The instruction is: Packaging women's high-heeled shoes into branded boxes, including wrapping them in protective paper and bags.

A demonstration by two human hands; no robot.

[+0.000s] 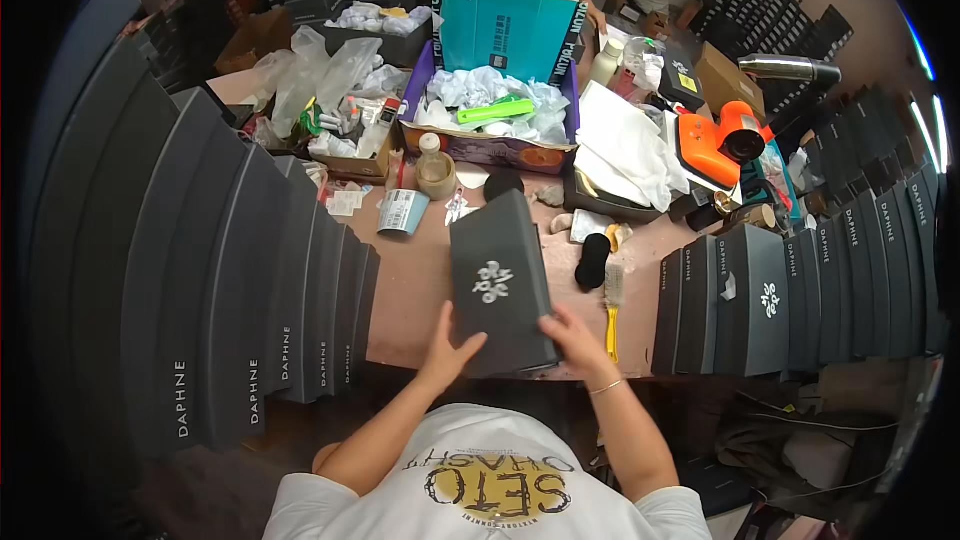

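You have the dark grey shoebox (503, 315) in front of your body, over the middle of the near part of the desk (405, 285), its emblem face toward you and its lower end at the desk's near edge. Your left hand (447, 345) grips the lower left edge, thumb laid toward the face, while your right hand (577, 340) grips the lower right side; whether the underside bears on the desk or hangs just above it, you cannot tell from here. Since both grips sit low, the far end is probably the part most apt to dip, so keep your wrists level and let the two hands carry the weight evenly. Press on the sides only as firmly as needed: cardboard walls likely bow if squeezed hard, and a loose lid could slide. Keep your left thumb flat, so that the nail does not mark the smooth cover. Mind the right side, where the yellow-handled brush (612, 330) and the black oval pad (593, 261) lie near the box; a wide swing that way could catch them. Beyond the far left corner, the light blue cup (402, 212) deserves the same care.
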